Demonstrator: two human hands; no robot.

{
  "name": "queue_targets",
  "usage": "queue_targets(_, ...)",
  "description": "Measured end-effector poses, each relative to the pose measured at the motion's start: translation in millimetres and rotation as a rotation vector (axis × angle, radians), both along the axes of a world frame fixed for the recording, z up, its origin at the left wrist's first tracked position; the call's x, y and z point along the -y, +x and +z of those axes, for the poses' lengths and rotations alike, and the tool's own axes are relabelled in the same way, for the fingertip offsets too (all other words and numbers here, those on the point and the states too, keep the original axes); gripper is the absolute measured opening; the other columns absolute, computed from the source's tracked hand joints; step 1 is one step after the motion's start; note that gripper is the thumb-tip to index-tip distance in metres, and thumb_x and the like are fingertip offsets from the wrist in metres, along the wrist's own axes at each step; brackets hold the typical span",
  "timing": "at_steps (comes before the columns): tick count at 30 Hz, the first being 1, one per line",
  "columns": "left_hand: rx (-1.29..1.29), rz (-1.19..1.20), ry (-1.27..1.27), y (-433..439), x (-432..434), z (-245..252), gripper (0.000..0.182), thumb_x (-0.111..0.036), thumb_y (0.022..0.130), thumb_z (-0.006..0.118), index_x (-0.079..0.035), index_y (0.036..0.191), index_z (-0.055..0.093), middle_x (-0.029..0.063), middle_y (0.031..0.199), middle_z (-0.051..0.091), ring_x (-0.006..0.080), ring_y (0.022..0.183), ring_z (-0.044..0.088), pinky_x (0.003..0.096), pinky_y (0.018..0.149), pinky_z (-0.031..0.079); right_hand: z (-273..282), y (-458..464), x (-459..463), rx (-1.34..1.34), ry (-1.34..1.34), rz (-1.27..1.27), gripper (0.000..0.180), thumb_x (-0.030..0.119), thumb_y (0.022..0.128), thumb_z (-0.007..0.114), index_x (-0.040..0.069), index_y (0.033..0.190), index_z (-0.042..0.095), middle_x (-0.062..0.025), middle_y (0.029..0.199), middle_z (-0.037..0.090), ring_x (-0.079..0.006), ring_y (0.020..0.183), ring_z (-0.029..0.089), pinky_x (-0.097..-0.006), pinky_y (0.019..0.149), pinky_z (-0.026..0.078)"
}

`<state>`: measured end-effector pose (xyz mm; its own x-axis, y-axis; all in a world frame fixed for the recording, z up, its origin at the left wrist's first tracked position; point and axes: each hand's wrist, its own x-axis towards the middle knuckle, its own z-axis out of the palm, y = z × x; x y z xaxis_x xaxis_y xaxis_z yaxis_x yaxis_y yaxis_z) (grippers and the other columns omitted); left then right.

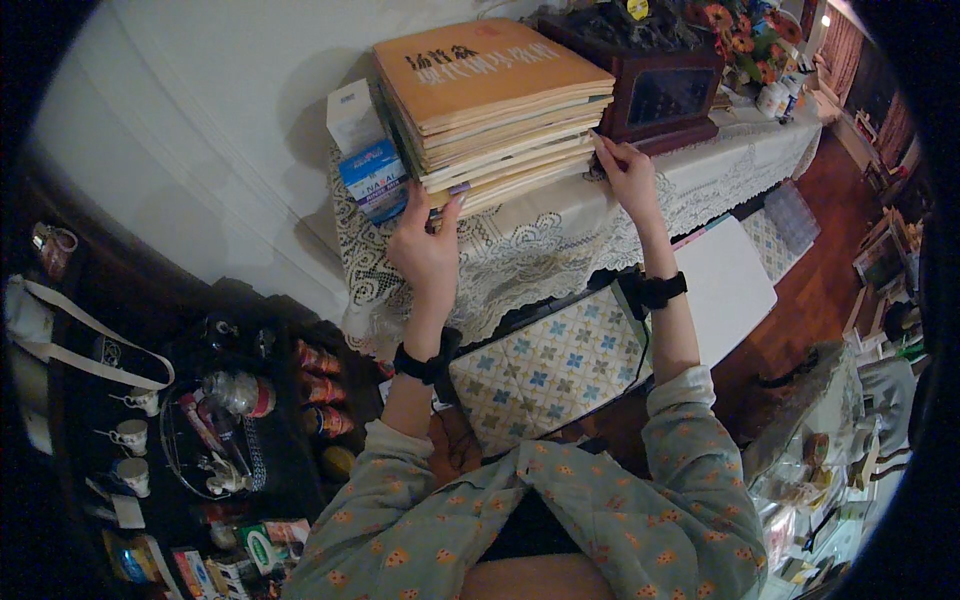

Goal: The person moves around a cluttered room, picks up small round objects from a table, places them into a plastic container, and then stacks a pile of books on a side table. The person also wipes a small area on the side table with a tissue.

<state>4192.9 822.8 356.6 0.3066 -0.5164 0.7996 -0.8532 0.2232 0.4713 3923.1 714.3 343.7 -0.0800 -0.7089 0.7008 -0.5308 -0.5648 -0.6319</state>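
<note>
A thick stack of large, thin books [517, 127] with an orange cover on top rests on a lace tablecloth [525, 232]. The top cover bears writing. At the stack's front left corner, my left hand [426, 244] has its thumb on the front edge and a finger at the side, gripping low-lying books. A small purple tab [460, 188] shows close to that thumb. My right hand [628, 176] pinches the front right corner, about midway up the pile. The fingertips partly cover the page edges, so which book each hand holds is hard to tell.
Left of the stack are a blue carton [373, 180] and a white box [352, 116]. A dark wooden case [652, 97] stands close on the right, with flowers [742, 37] beyond. Below are a patterned panel [555, 367] and a white board [720, 292]. Cups [132, 436] stand at left.
</note>
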Motion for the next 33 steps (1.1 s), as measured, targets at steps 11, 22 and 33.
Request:
queue_targets(11,-0.104,0.012,0.026,-0.8,1.3,1.6,0.051,-0.034,0.067,0.078,0.002,0.102,0.065,0.0194,0.076,0.066,0.0260,0.058,0.062,0.0342,0.056,0.047,10.4,-5.8,-3.1,-0.074,0.030,0.033,0.026,0.022,0.083,0.063,0.001,0.096,0.067,-0.0198,0.071,0.060,-0.0297,0.066,0.061,-0.0339,0.060,0.045)
queue_targets(22,-0.122,0.047,0.054,-1.1,1.2,-0.9,0.056,-0.039,0.064,0.079,0.001,0.101,0.066,0.0202,0.079,0.066,0.0290,0.067,0.065,0.0352,0.058,0.049,14.0,-1.6,-7.2,-0.131,0.018,0.035,0.024,0.022,0.082,0.064,-0.001,0.090,0.067,-0.0197,0.073,0.061,-0.0337,0.067,0.061,-0.0379,0.060,0.046)
queue_targets(33,-0.014,0.028,-0.013,-3.9,-0.1,1.5,0.046,-0.029,0.066,0.079,-0.001,0.100,0.066,0.0186,0.086,0.066,0.0307,0.072,0.065,0.0354,0.061,0.050,12.5,-2.6,-9.0,-0.173,0.013,0.032,0.027,0.028,0.085,0.060,0.002,0.088,0.068,-0.0184,0.070,0.058,-0.0354,0.065,0.058,-0.0395,0.057,0.044)
